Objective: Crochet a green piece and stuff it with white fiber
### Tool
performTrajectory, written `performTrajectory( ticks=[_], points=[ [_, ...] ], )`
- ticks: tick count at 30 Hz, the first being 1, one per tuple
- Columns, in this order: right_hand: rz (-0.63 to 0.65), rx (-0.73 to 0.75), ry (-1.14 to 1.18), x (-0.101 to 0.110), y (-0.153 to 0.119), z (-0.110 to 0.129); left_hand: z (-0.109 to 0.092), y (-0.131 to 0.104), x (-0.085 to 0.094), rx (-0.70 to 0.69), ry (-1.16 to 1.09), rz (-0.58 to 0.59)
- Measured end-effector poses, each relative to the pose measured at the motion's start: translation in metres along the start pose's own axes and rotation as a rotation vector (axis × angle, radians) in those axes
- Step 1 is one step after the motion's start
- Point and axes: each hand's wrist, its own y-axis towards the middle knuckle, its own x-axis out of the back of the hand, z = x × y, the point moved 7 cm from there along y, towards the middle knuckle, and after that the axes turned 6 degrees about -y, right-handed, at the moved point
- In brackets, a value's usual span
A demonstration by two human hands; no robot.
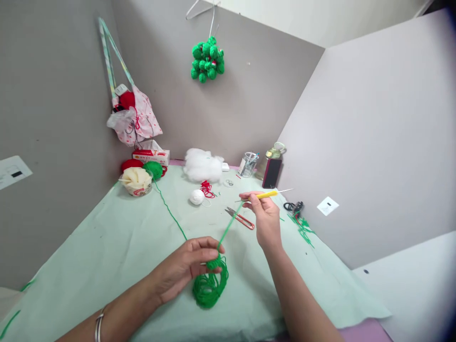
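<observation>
The left hand [187,260] pinches a small green piece [213,262], seemingly unfinished, with yarn [170,212] trailing off. The right hand [265,216] clasps a yellow hook [268,194].

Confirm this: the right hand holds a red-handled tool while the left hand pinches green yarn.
Wrong colour: the head view shows a yellow handle, not red. The right hand does hold it, and the left hand pinches green yarn.

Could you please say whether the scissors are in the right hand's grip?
No, the right hand has a yellow-handled hook in its grip; the scissors lie on the cloth.
</observation>
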Motion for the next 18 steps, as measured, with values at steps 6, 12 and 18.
performTrajectory(
  ticks=[6, 12, 18],
  points=[
    [0.280, -0.096, -0.177, 0.007, 0.003, -0.024, -0.065, 0.002, 0.050, -0.301, -0.152, -0.246],
    [0.454, 0.047, -0.343, -0.029, -0.039, 0.011, -0.096, 0.054, 0.089, -0.488, -0.043, -0.388],
    [0.826, 0.844, -0.213, -0.160, -0.143, 0.093, -0.107, 0.106, 0.147, -0.659, 0.038, -0.705]
  ],
)
